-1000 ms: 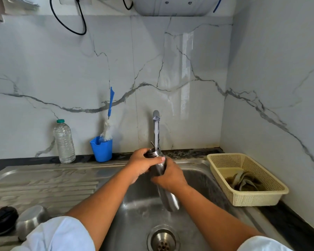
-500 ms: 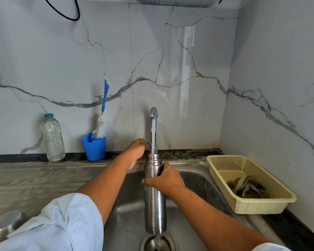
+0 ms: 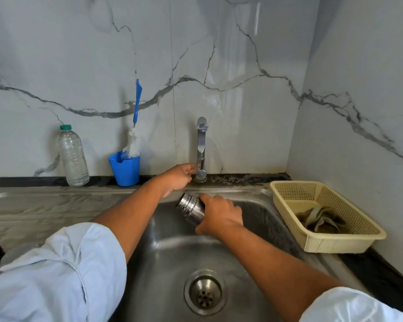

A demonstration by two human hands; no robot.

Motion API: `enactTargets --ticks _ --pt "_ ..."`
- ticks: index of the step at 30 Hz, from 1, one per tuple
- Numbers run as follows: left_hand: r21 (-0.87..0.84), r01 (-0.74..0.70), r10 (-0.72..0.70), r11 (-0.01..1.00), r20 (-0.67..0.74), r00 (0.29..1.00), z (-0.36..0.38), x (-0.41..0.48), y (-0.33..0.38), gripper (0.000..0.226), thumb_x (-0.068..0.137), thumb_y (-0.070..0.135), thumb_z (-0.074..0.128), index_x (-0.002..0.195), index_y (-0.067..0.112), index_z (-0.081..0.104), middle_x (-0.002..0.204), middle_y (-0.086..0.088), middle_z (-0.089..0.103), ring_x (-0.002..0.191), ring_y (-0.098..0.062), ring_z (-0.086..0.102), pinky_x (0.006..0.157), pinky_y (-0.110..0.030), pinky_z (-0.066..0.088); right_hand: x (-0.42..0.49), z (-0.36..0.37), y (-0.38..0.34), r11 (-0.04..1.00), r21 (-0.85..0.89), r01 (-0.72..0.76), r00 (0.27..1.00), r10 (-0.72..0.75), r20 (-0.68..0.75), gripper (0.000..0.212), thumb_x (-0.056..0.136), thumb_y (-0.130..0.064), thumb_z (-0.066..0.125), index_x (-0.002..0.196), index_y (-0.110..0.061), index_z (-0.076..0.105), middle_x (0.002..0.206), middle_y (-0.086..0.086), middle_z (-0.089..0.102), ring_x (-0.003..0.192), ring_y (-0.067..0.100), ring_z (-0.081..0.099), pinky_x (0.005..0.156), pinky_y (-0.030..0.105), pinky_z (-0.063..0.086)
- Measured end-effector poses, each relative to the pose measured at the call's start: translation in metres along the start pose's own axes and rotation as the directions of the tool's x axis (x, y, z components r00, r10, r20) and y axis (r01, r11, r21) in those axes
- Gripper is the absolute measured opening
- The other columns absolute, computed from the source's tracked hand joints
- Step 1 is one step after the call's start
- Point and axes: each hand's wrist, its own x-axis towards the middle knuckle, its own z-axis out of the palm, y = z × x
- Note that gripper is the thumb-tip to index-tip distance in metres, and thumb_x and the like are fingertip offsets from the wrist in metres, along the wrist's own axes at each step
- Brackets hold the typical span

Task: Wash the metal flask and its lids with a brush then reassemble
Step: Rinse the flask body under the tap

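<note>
Head view gives me both forearms reaching out over the stainless-steel sink [image 3: 172, 249], pale blue sleeves pushed up to the elbows. The right hand [image 3: 219, 217] is wrapped round the body of the cylindrical stainless-steel flask [image 3: 190, 207], fingers curled over its far side. The flask is tilted above the back of the basin, its open threaded mouth pointing up and to the left, and the lower part is hidden behind the hand.

The left hand [image 3: 178, 178] is at the foot of the chrome pillar tap [image 3: 201, 145], fingers curled in with the fingertips pinching its lower part; I cannot make out the exact piece they hold. The two hands are near each other but apart.

Against the marble wall, on the dark surface, the blue-handled bottle brush with white bristles [image 3: 135, 126] stands bristles-down in a blue plastic cup [image 3: 125, 169], leaning on the wall. A clear plastic bottle with a green cap [image 3: 72, 156] stands upright just left of the cup. At the right of the sink I see a cream perforated plastic basket [image 3: 323, 244] holding a crumpled greyish cloth [image 3: 321, 220]. The round drain strainer [image 3: 205, 291] sits at the near end of the basin.
</note>
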Motion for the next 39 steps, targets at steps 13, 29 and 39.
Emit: enactTargets --ticks 13,29,39 --pt "0.068 0.126 -0.126 0.99 0.009 0.992 -0.024 -0.095 -0.034 0.028 0.107 0.021 0.054 0.133 0.018 0.064 0.13 -0.004 0.066 0.118 -0.017 0.064 0.095 -0.037 0.056 -0.056 -0.012 -0.028 0.672 -0.636 0.379 0.859 -0.511 -0.028 0.053 0.089 -0.037 0.071 0.139 -0.037 0.054 0.136 0.004 0.049 0.13 0.03 0.041 0.105 0.048 0.029" --pt "-0.312 -0.01 0.023 0.95 0.038 0.999 -0.013 -0.128 0.003 0.08 0.064 0.059 0.091 0.13 0.023 0.064 0.113 0.001 0.078 0.109 -0.02 0.073 0.104 -0.045 0.054 -0.073 -0.02 -0.022 0.213 -0.844 0.491 0.528 -0.844 0.095 0.05 0.085 -0.029 0.07 0.133 -0.039 0.057 0.138 -0.006 0.053 0.142 0.029 0.039 0.114 0.056 0.037" --pt "-0.301 -0.126 0.019 0.945 -0.335 0.942 -0.035 -0.146 0.002 0.061 0.073 0.039 0.092 0.124 0.022 0.063 0.115 0.005 0.071 0.104 -0.013 0.067 0.079 -0.027 0.051 -0.076 -0.042 -0.009 0.69 -0.548 0.472 0.7 -0.672 -0.243 0.047 0.087 -0.017 0.064 0.134 -0.02 0.058 0.134 0.008 0.061 0.125 0.03 0.058 0.106 0.045 0.043"
